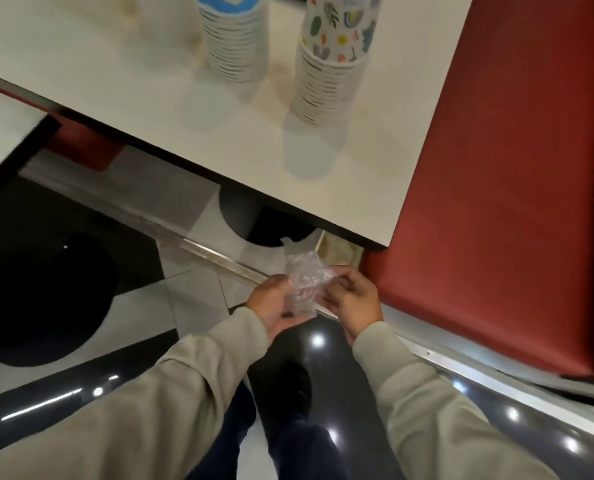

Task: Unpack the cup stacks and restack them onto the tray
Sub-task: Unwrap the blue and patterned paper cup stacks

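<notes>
Below the worktop [219, 140] edge, over the floor, both hands hold a crumpled clear wrapper [302, 282]: the left hand [271, 306] grips its lower part, the right hand [352, 299] pinches its upper edge. On the worktop stand two cup stacks, well apart from the hands: a blue-topped stack [235, 39] and a patterned stack [333, 60]. A red seat [503, 168] lies to the right.

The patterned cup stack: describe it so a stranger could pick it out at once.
Start at the white table beside the red bench seat. Two stacks stand on it; the patterned cup stack is the one nearer the seat. Its top cups show multicoloured shapes; the other stack shows blue.
</notes>
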Demonstrator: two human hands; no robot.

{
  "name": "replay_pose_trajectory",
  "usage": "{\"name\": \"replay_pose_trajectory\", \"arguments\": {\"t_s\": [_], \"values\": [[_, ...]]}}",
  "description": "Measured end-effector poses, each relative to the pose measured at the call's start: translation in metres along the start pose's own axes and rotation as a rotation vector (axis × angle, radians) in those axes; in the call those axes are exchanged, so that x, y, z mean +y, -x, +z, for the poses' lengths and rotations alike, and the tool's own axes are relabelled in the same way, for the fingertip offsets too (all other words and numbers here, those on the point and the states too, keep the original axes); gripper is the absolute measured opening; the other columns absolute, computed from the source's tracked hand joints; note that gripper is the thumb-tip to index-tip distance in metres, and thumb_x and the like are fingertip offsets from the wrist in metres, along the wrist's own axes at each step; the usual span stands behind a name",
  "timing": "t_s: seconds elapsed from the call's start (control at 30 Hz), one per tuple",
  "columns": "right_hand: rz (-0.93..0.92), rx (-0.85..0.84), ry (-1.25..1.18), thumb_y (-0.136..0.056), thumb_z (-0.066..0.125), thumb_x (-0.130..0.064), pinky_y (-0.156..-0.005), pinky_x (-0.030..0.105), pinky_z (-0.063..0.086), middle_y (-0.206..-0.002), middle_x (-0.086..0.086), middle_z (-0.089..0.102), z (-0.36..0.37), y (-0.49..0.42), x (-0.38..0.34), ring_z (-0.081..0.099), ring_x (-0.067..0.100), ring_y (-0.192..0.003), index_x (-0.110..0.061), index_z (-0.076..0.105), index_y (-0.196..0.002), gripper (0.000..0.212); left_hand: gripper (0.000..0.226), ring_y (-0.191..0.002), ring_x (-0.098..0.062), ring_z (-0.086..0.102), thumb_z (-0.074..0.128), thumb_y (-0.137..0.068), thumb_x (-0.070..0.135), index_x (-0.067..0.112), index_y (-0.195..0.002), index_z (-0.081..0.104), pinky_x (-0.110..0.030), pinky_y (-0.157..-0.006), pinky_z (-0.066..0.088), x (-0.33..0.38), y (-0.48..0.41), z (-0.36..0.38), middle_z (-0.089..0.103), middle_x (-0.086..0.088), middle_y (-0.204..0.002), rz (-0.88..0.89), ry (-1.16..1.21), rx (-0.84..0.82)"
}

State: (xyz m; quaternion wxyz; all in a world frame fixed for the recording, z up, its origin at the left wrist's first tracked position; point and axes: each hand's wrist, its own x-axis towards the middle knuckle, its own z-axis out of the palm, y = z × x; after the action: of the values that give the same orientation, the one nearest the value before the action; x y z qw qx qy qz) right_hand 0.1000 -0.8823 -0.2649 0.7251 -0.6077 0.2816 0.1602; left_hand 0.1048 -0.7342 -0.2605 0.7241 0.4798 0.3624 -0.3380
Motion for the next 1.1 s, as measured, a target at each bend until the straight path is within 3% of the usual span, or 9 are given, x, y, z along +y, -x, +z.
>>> {"name": "replay_pose_trajectory", "arguments": {"t_s": [0.13, 0.27, 0.37, 0.47, 0.6, 0.7, 0.77, 0.87, 1.1], "values": [[0.082, 0.000, -0.033, -0.097, 0.051, 0.006, -0.073, 0.032, 0.060, -0.102, 0.010, 0.072, -0.021, -0.011, 0.019, 0.071, 0.023, -0.093, -0.014, 0.070, -0.102, 0.028, 0.017, -0.101, -0.031, 0.069, 0.066, -0.091, -0.001, 0.001, -0.108, 0.064, -0.036, -0.080, 0.062, -0.006, -0.044, 0.002, 0.071, -0.018, -0.110, 0.096, -0.070, 0.120], [0.040, -0.002, 0.022, -0.097, 0.061, -0.011, -0.074, 0.038, 0.062, -0.126, 0.002, 0.064, -0.032, -0.026, 0.034, 0.067, 0.021, -0.109, -0.023, 0.074, -0.106, 0.020, 0.018, -0.099, -0.025, 0.066, 0.068, -0.090, 0.007, 0.023, -0.083, 0.063, -0.031, -0.087, 0.055, -0.001, -0.083, 0.007, 0.070, -0.001, -0.101, 0.289, -0.678, 0.255], [-0.026, 0.024, 0.126, -0.089, 0.074, -0.011, -0.074, 0.040, 0.063, -0.133, -0.014, 0.050, -0.035, -0.048, 0.050, 0.062, 0.011, -0.107, -0.023, 0.073, -0.096, 0.013, 0.016, -0.086, -0.018, 0.061, 0.063, -0.093, 0.009, 0.023, -0.084, 0.061, -0.027, -0.075, 0.051, 0.001, -0.102, 0.014, 0.064, 0.003, -0.089, 0.389, -0.887, 0.108], [-0.137, 0.110, 0.345, -0.088, 0.076, -0.013, -0.082, 0.040, 0.059, -0.103, -0.001, 0.069, -0.041, -0.078, 0.068, 0.066, 0.018, -0.089, -0.022, 0.072, -0.086, 0.010, 0.015, -0.085, -0.025, 0.063, 0.067, -0.087, 0.006, 0.018, -0.081, 0.062, -0.031, -0.074, 0.054, 0.000, -0.128, 0.018, 0.065, -0.004, -0.085, 0.335, -0.809, -0.116], [-0.179, 0.287, 0.546, -0.091, 0.069, -0.013, -0.077, 0.029, 0.051, -0.083, -0.003, 0.066, -0.044, -0.114, 0.085, 0.062, 0.020, -0.082, -0.019, 0.069, -0.091, 0.006, 0.013, -0.106, -0.034, 0.067, 0.070, -0.089, 0.013, 0.023, -0.094, 0.064, -0.053, -0.097, 0.054, -0.003, -0.173, 0.015, 0.067, -0.013, -0.109, 0.241, -0.770, -0.154], [-0.140, 0.341, 0.647, -0.094, 0.061, -0.013, -0.075, 0.036, 0.052, -0.087, 0.003, 0.063, -0.040, -0.141, 0.096, 0.063, 0.032, -0.084, -0.019, 0.052, -0.098, 0.012, 0.033, -0.114, -0.022, 0.061, 0.066, -0.093, 0.027, 0.030, -0.125, 0.058, -0.036, -0.098, 0.052, -0.002, -0.198, 0.011, 0.061, -0.001, -0.125, 0.300, -0.939, -0.131], [-0.116, 0.321, 0.839, -0.097, 0.051, -0.010, -0.074, 0.035, 0.045, -0.097, 0.012, 0.062, -0.035, -0.159, 0.102, 0.060, 0.035, -0.087, -0.016, 0.046, -0.105, 0.012, 0.041, -0.119, -0.019, 0.058, 0.062, -0.096, 0.027, 0.028, -0.136, 0.054, -0.028, -0.098, 0.047, -0.001, -0.214, 0.006, 0.059, 0.000, -0.132, 0.386, -1.079, -0.077], [-0.169, 0.269, 1.041, -0.094, 0.043, 0.000, -0.077, 0.030, 0.038, -0.115, 0.014, 0.058, -0.030, -0.186, 0.109, 0.056, 0.032, -0.095, -0.012, 0.050, -0.113, 0.024, 0.042, -0.130, -0.023, 0.052, 0.053, -0.101, 0.022, 0.026, -0.143, 0.050, -0.033, -0.108, 0.043, -0.004, -0.235, 0.000, 0.053, -0.002, -0.145, 0.464, -1.306, -0.048], [0.022, 0.146, 1.282, -0.101, 0.035, -0.011, -0.110, 0.036, 0.035, -0.152, 0.014, 0.032, -0.038, -0.264, 0.157, 0.042, 0.033, -0.137, -0.007, 0.034, -0.147, 0.047, 0.052, -0.145, -0.022, 0.035, 0.048, -0.102, 0.017, 0.024, -0.152, 0.039, -0.029, -0.117, 0.029, -0.018, -0.279, -0.016, 0.033, 0.003, -0.160, 0.612, -1.730, -0.186]]}}
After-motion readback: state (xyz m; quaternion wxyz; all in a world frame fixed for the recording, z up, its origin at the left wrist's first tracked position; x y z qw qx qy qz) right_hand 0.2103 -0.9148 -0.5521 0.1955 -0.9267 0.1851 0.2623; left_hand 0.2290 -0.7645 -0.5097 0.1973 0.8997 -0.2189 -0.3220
